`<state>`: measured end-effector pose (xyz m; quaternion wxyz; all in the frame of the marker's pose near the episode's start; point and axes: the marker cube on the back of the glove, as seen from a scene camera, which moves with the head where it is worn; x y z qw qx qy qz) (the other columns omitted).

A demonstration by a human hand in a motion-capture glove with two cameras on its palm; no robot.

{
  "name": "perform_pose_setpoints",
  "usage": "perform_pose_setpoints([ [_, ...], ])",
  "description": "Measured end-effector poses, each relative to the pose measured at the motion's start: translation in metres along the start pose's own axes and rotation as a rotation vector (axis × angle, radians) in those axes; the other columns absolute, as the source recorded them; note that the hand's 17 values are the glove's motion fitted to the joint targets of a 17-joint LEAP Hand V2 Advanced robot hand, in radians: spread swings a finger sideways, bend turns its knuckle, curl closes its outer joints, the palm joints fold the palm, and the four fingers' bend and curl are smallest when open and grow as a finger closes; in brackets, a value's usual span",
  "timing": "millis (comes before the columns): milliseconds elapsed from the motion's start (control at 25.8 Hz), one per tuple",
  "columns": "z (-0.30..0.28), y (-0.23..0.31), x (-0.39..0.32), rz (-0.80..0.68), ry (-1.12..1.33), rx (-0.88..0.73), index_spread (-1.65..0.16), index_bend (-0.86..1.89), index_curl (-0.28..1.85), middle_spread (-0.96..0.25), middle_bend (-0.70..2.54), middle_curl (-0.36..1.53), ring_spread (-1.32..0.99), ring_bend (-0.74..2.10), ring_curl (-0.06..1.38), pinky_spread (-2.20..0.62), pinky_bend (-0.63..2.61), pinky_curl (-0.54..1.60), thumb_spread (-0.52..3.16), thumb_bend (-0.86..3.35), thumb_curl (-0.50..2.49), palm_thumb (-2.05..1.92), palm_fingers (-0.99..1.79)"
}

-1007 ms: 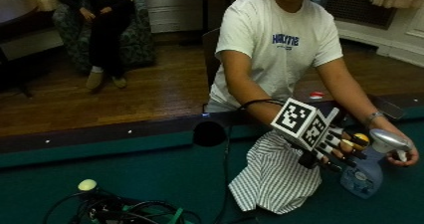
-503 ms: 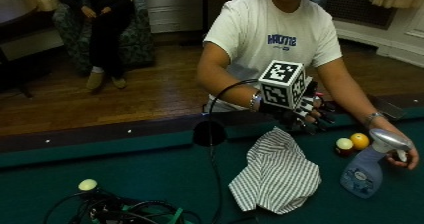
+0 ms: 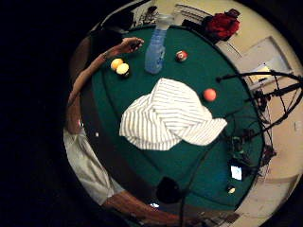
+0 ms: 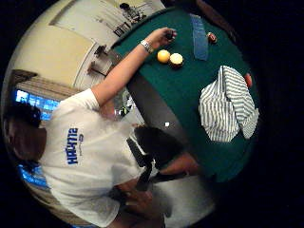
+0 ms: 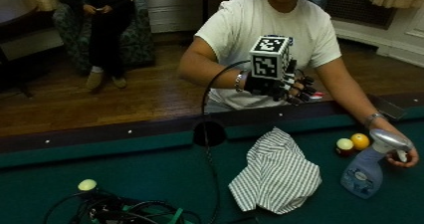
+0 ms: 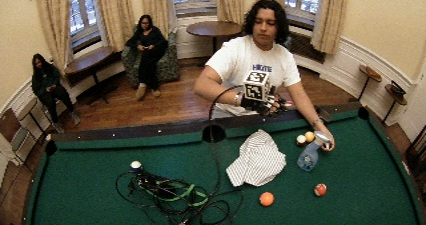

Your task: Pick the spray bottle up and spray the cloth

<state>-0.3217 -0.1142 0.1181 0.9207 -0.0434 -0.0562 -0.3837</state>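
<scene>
**Gloved hand up at the rail, bottle in the other hand**

The person stands at the far rail of the pool table (image 5: 152, 159), gloved right hand (image 5: 281, 84) raised in front of their chest above the rail, fingers hanging loosely curled and holding nothing. The bare left hand (image 5: 404, 157) rests on the felt with its fingers round the trigger head of the spray bottle (image 5: 368, 167), which stands upright; its blue body carries a label I can't read from here. The striped cloth (image 5: 275, 174) lies crumpled on the felt, near the bottle but apart from it. A yellow ball (image 5: 360, 141) and a pale ball (image 5: 344, 145) sit touching each other just beside the bottle. The white T-shirt (image 6: 256, 60) bears blue lettering, not clear enough to spell out. Cables (image 6: 173, 195) lie tangled on the felt
</scene>
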Motion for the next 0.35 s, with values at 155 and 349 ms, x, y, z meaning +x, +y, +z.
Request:
perform_pose_setpoints([
  [155, -0.009, 0.013, -0.009, -0.014, 0.0, 0.012, -0.44, 0.11, 0.25, -0.18, 0.2, 0.37, -0.14, 0.4, 0.34, 0.18, 0.32, 0.36, 0.99, -0.03, 0.37, 0.35, 0.41],
  [349, -0.02, 0.021, -0.011, -0.018, 0.007, 0.037, -0.45, 0.11, 0.24, -0.18, 0.2, 0.37, -0.14, 0.41, 0.34, 0.19, 0.32, 0.36, 0.99, -0.03, 0.36, 0.34, 0.42],
])
